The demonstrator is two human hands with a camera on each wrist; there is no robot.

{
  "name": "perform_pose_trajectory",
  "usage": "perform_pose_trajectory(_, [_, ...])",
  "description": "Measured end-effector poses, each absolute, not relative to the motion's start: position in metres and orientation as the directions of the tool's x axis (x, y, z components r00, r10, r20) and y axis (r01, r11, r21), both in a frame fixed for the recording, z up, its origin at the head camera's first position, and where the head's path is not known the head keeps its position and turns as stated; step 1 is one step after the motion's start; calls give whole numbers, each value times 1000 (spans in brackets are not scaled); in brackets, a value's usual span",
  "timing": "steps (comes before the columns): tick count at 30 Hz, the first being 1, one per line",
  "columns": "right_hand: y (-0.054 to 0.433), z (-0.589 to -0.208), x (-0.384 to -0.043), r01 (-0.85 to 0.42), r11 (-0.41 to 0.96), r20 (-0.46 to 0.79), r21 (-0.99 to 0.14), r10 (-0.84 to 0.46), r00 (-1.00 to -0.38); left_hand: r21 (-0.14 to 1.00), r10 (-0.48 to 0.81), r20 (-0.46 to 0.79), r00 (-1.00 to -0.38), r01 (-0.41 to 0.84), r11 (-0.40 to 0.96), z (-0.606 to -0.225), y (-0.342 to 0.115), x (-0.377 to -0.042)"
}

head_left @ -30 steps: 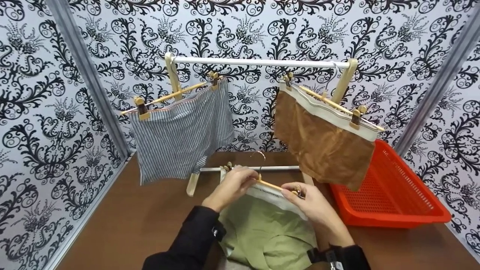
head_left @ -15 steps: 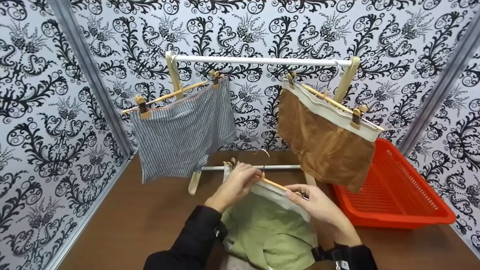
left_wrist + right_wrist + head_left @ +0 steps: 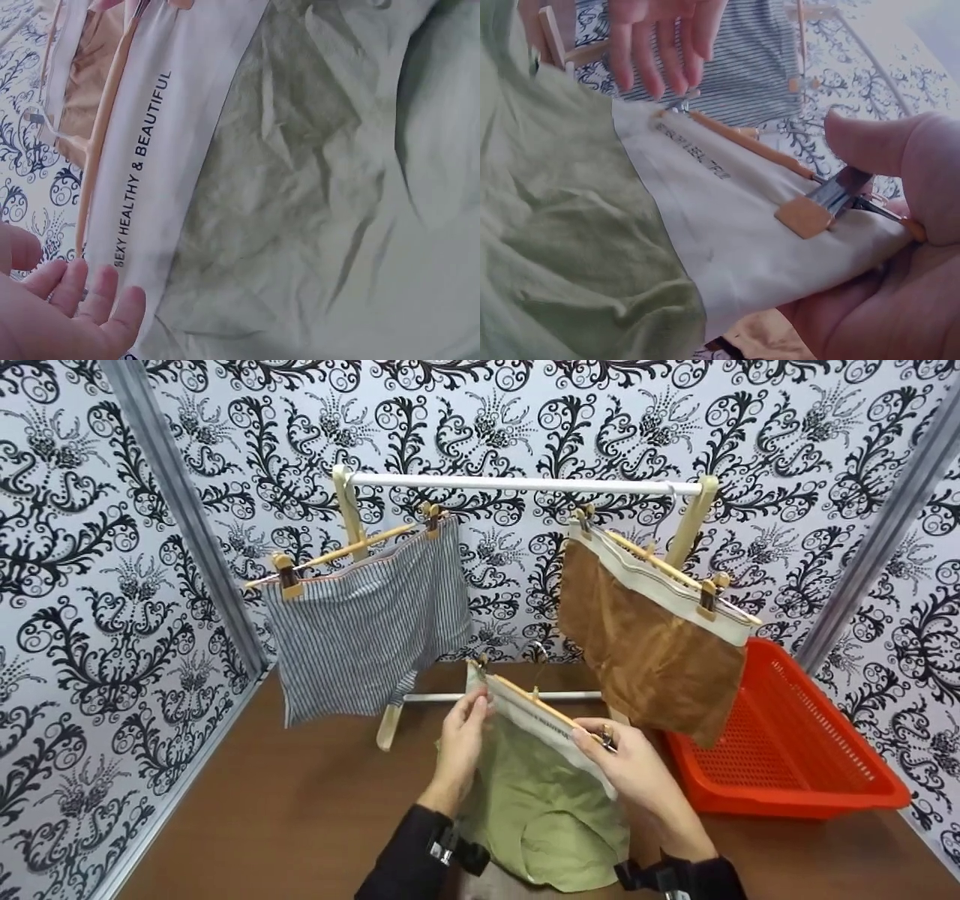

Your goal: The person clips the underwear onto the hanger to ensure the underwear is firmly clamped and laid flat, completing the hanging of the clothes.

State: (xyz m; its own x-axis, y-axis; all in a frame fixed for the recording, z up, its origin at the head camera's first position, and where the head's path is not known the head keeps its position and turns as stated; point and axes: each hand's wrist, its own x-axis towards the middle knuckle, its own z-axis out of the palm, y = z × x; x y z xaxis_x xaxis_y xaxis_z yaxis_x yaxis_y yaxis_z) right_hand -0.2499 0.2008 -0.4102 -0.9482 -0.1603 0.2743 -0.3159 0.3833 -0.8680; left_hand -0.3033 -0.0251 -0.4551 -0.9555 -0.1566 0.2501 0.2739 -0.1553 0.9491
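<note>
Green underwear (image 3: 540, 802) with a white lettered waistband (image 3: 139, 165) hangs from a wooden clip hanger (image 3: 551, 712), its metal hook pointing up. My right hand (image 3: 637, 761) grips the hanger's right end, thumb above and fingers under the waistband, around the right clip (image 3: 821, 206). Close to the left end of the waistband is my left hand (image 3: 460, 746); its fingers (image 3: 97, 300) are loosely spread with nothing pinched between them. The left clip (image 3: 482, 661) sits on the waistband above that hand. Whether the left fingertips touch the fabric, I cannot tell.
A rack with a white top rail (image 3: 517, 484) stands behind. Grey striped shorts (image 3: 367, 622) hang at its left, brown underwear (image 3: 652, 645) at its right, both on clip hangers. A red basket (image 3: 795, 802) sits at the right on the brown table (image 3: 300, 802).
My left hand has let go of the hanger's middle and moved left and down beside the waistband. The hanger's left end has risen; the right hand keeps its grip.
</note>
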Motion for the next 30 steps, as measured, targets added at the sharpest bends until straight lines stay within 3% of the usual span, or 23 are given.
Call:
perform_pose_trajectory(8, [187, -409, -245, -336, 418, 319, -844, -112, -941, 931, -82, 119, -989, 140, -336, -440, -26, -313])
perform_pose_trajectory(15, [174, -410, -243, -363, 397, 344, -843, -122, -931, 915, -14, 137, -990, 132, -380, -430, -28, -322])
perform_pose_trajectory(19, [171, -408, -239, -346, 303, 290, -888, -216, -932, 909, 1, 163, -987, 150, -388, -426, -29, -325])
perform_pose_trajectory(24, [171, -403, -233, -394, 183, 309, -901, -367, -877, 891, 16, 227, -974, 201, -406, -417, -27, -327])
perform_pose_trajectory(30, [172, -396, -228, -378, 31, 335, -925, -401, -853, 875, 30, 319, -947, 282, -393, -399, -21, -331])
